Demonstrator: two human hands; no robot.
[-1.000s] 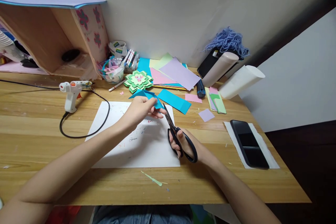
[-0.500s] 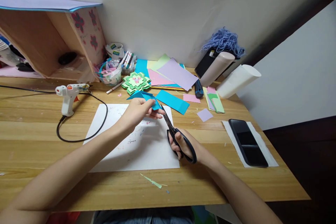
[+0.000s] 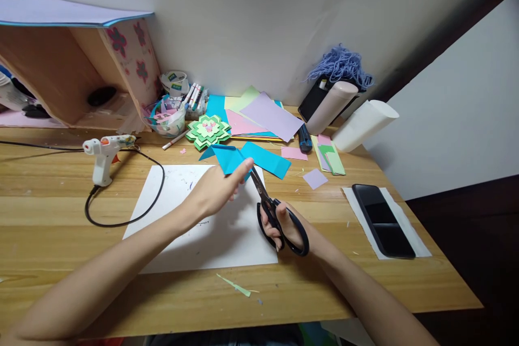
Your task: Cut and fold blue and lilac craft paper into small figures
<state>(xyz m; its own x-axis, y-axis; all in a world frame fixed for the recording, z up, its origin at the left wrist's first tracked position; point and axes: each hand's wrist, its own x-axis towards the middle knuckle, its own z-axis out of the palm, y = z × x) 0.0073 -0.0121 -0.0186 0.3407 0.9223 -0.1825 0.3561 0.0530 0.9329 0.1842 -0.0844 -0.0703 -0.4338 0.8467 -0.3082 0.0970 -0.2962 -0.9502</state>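
My left hand (image 3: 221, 186) pinches a folded piece of blue paper (image 3: 227, 158) above the white sheet (image 3: 178, 251). Black-handled scissors (image 3: 265, 201) are in my right hand (image 3: 284, 224), thumb and fingers through the loops. Their blade tips meet the paper's right edge, close to my left thumb; whether they are cutting into it is hidden by the hand. Behind the held paper, a flat blue paper strip (image 3: 265, 160) lies on the table. The layered green paper flower (image 3: 208, 132) rests just beyond, with pink bits at its centre.
A white glue gun (image 3: 104, 158) stands at left, its black cord looping onto the sheet. Coloured papers (image 3: 271, 113), a tub of scraps (image 3: 169, 123) and a blue cutter (image 3: 305, 139) are at the back. A phone (image 3: 383, 220) lies at right; green offcuts (image 3: 235, 285) lie in front.
My left hand has turned, its thumb now stretched along the blue paper toward the blades, and more of the paper's face shows. The scissor handles have spread slightly. The view has shifted a little.
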